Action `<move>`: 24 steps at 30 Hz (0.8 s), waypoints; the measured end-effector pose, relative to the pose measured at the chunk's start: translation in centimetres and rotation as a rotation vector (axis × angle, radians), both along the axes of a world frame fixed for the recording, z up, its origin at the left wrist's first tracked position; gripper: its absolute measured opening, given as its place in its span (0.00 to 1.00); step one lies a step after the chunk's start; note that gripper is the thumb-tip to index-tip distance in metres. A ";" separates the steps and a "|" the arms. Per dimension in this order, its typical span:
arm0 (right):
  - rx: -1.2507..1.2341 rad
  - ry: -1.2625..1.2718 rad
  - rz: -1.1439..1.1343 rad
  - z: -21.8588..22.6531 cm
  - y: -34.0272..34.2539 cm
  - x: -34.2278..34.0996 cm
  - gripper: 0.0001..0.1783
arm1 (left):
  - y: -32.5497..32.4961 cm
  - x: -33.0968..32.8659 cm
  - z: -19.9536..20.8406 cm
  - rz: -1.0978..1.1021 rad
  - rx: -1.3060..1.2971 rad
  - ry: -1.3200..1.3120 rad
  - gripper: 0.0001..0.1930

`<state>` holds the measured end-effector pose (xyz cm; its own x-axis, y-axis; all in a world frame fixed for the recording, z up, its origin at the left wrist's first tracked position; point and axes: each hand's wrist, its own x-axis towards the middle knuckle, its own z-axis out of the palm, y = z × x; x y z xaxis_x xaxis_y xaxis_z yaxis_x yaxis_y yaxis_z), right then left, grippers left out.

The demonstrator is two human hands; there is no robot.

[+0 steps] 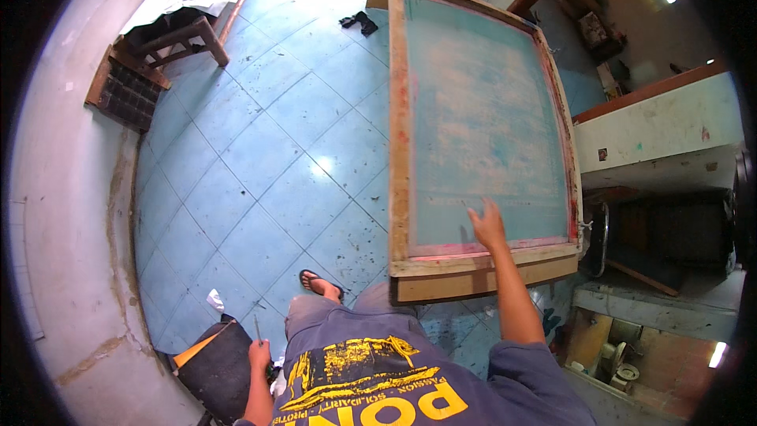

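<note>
A large wooden-framed printing screen (493,142) with blue-green mesh lies to my right, with pale smears over its middle. My right hand (489,225) is over the mesh near the frame's near edge, fingers apart and holding nothing. Whether the fingertips touch the mesh I cannot tell. Low on the left, my left hand (259,355) is closed round a thin rod-like tool (258,330) that points up and away from me. The tool's lower part is mostly hidden by the hand. Beside that hand stands a dark seat (217,379).
Blue floor tiles (260,166) spread left of the screen. A black cloth (361,24) lies on them, far off. A wooden stool (185,41) and a dark crate-like box (126,91) stand by the left wall. Dark equipment (670,229) is at the right.
</note>
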<state>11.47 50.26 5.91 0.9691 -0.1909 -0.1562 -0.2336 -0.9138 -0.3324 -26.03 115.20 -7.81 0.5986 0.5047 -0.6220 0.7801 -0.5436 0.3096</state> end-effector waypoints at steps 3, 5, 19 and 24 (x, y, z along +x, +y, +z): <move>-0.095 0.035 0.045 -2.0 7.4 3.8 0.40 | 7.1 5.6 2.1 0.253 -0.183 -0.036 0.16; -0.139 0.150 0.005 -2.9 9.5 5.4 0.42 | 11.1 9.2 3.1 0.309 -0.156 -0.116 0.15; -0.166 0.147 -0.122 -2.9 13.2 13.8 0.45 | 17.8 27.7 4.1 -0.093 -0.041 -0.020 0.16; -0.191 0.145 -0.084 -3.7 12.4 23.3 0.44 | 14.0 40.0 7.4 -0.115 -0.163 -0.026 0.17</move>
<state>34.73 62.65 2.24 0.9187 -0.3092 -0.2459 -0.3440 -0.9321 -0.1132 14.00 129.16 -0.38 0.6636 0.3260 -0.6734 0.7064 -0.5694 0.4205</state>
